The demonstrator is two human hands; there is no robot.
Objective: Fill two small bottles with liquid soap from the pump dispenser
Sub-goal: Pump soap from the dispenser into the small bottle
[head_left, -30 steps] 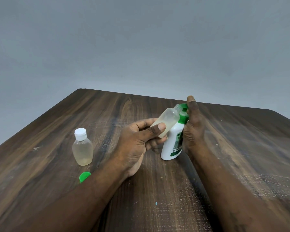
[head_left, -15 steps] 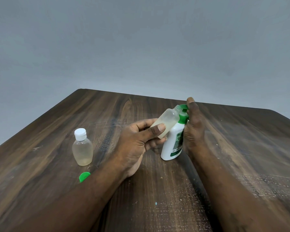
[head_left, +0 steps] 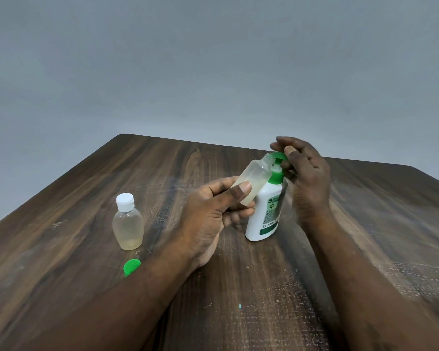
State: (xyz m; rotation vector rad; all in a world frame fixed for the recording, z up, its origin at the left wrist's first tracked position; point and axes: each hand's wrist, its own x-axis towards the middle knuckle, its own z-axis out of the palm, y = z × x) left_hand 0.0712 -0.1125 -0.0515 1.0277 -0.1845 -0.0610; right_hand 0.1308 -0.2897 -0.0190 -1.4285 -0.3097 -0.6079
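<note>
Starting toward the left edge of the dark wood-grain table point(head_left: 61, 249), a small clear plastic bottle with a white cap point(head_left: 127, 224) stands upright and closed. It holds only a shallow pale-yellow layer at its base. Being capped, it is judged dealt with, though the fill is low.

Closer to the near edge lies a loose green screw cap point(head_left: 131, 267), partly hidden by the left forearm.

Around the table's middle, the left hand point(head_left: 211, 211) grips a second small clear plastic bottle point(head_left: 254, 182), uncapped, with the thumb across its lower body. This bottle is tilted, its mouth raised to the nozzle of the white pump dispenser with a green pump head point(head_left: 265, 214). Whether mouth and nozzle touch cannot be told. Pale liquid sits in the bottle's lower part; the upper part is clear.

The dispenser stands upright on the table. The right hand point(head_left: 309, 181) is at the pump head, a finger over its top and the thumb beside it. Blur prevents telling whether it pinches or merely presses.

Assessment: the second fill is under way. Further pumping and capping remain.
</note>
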